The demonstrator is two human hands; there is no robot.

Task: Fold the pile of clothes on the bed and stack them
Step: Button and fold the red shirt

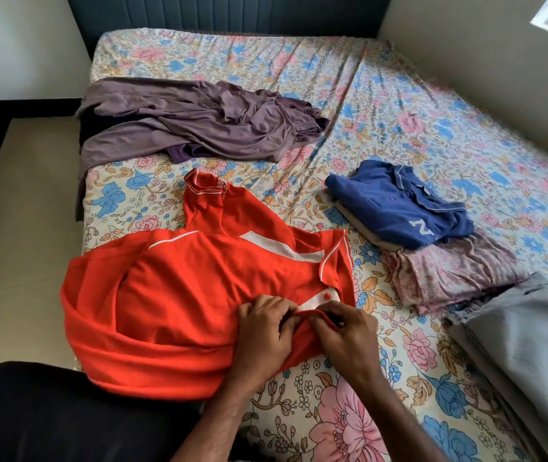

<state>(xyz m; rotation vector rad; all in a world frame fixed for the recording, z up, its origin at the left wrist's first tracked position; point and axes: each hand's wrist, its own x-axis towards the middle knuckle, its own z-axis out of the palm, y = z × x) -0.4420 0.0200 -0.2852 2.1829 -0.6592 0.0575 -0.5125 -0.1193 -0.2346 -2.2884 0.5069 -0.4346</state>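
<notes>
We see left hand (263,331) and right hand (346,338) both pinching the placket of the red polo shirt with white trim (179,295) | shirt overhangs the floral-sheeted bed (382,95) near-left edge | folded blue polo shirt (399,208) stacked right | crumpled mauve garment (192,121) beyond

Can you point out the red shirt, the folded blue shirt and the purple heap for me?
red shirt (199,278), head view, on its flat middle.
blue shirt (396,208), head view, on its folded front.
purple heap (199,118), head view, on its crumpled middle.
</notes>
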